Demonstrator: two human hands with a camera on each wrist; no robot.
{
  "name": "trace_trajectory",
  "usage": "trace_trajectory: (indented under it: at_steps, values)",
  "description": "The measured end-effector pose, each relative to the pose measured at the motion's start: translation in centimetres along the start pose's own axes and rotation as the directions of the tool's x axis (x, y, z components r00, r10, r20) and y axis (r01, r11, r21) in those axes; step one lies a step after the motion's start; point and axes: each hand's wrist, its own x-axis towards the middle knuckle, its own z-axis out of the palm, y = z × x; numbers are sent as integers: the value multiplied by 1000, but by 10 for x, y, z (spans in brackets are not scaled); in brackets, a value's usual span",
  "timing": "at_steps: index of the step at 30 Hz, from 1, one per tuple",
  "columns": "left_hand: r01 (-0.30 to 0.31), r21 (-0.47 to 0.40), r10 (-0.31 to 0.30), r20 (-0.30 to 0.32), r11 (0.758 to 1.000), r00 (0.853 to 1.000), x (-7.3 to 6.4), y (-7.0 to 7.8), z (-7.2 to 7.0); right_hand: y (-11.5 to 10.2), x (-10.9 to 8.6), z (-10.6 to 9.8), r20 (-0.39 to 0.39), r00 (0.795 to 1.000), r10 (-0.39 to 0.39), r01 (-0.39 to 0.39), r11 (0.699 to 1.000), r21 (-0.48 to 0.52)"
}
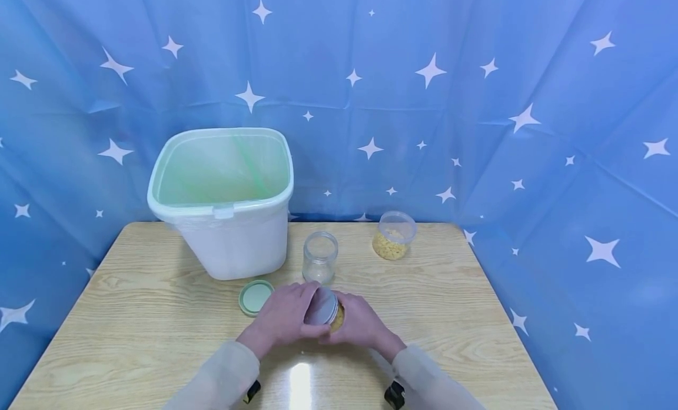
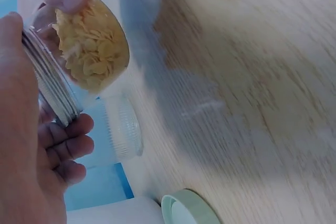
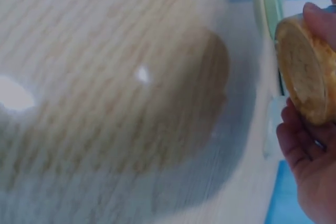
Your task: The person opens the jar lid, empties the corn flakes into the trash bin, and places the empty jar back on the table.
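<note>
Both hands hold a small clear jar of pale yellow flakes (image 2: 97,51), tilted on its side above the table. My left hand (image 1: 286,315) grips its silver screw lid (image 1: 322,307), with the fingers curled round the ribbed edge in the left wrist view. The lid sits on the jar's mouth. My right hand (image 1: 361,322) grips the jar body from the other side, near its base. In the right wrist view the jar's round bottom (image 3: 300,69) faces the camera, with the right hand's fingers (image 3: 302,142) beneath it.
Just beyond the hands stands an open glass jar (image 1: 320,260). A green lid (image 1: 256,297) lies left of it. A large white bin (image 1: 233,239) with a bag liner stands back left. A clear tub of yellow flakes (image 1: 392,242) is back right. A starry blue curtain (image 1: 339,133) hangs behind.
</note>
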Motion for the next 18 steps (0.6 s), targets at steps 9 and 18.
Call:
trace_trajectory:
  at_steps: [9, 18]
  values:
    - [159, 26, -158, -50, 987, 986, -1, 4, 2, -9, 3, 9, -102, 995, 6, -17, 994, -110]
    - [277, -64, -274, 55, 959, 960, -2, 9, -6, -7, 5, 3, -87, 996, -9, 1, 996, -93]
